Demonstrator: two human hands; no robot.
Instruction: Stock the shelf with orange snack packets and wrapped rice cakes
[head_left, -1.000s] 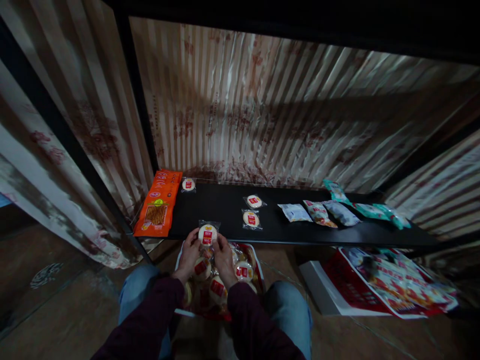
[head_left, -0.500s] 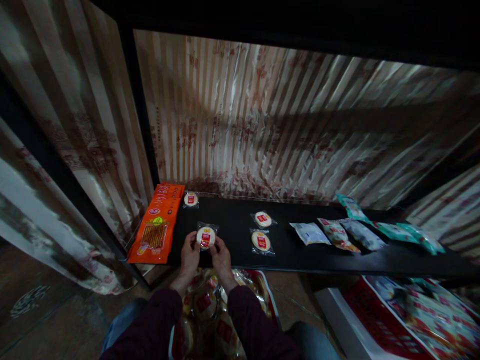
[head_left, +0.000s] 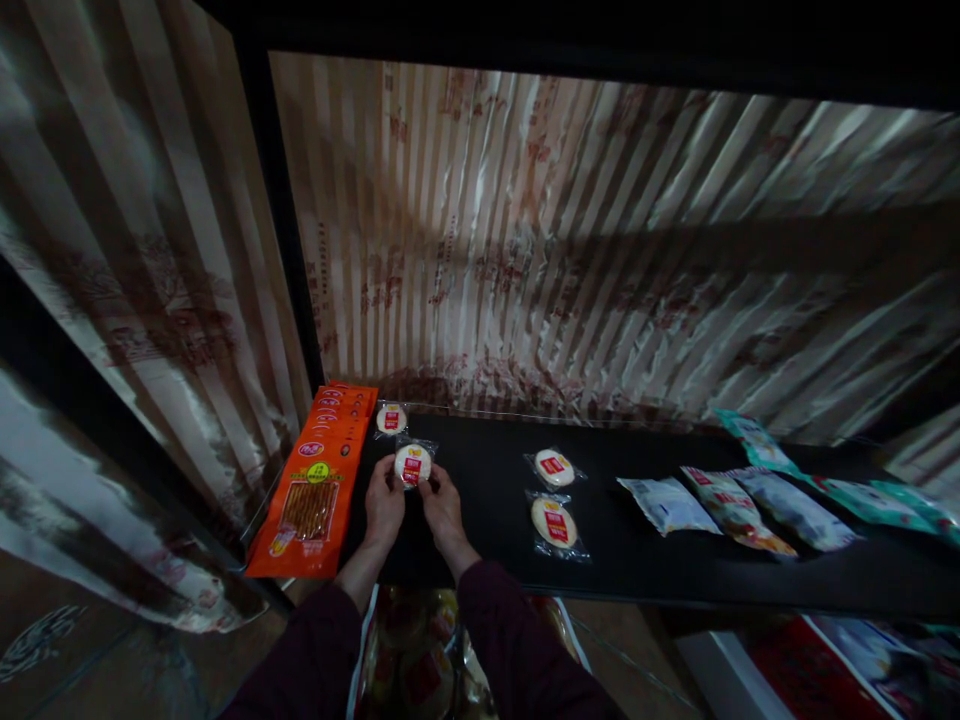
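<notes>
Between my two hands is a round white cake in a clear wrapper with a red label (head_left: 413, 466). My left hand (head_left: 385, 505) grips the wrapper's left edge, fingers closed. On the opposite edge, my right hand (head_left: 445, 508) pinches the same packet. It is over the black shelf (head_left: 480, 540), just in front of a like wrapped cake (head_left: 391, 419) at the back left. Left of my hands lie overlapping orange snack bags (head_left: 311, 500). Two more wrapped cakes, a rear one (head_left: 553, 467) and a front one (head_left: 555, 522), lie to the right.
Farther right on the shelf are a white packet (head_left: 669, 505), a red-and-green packet (head_left: 739, 510) and several teal packets (head_left: 757, 440). Below the shelf edge stand a box of wrapped cakes (head_left: 427, 680) and a red crate (head_left: 802, 665). A black post (head_left: 277, 200) rises at left.
Both hands have carried the wrapped cake farther back over the shelf, closer to the cake at the back left. The camera view has shifted, so the shelf sits lower in the picture.
</notes>
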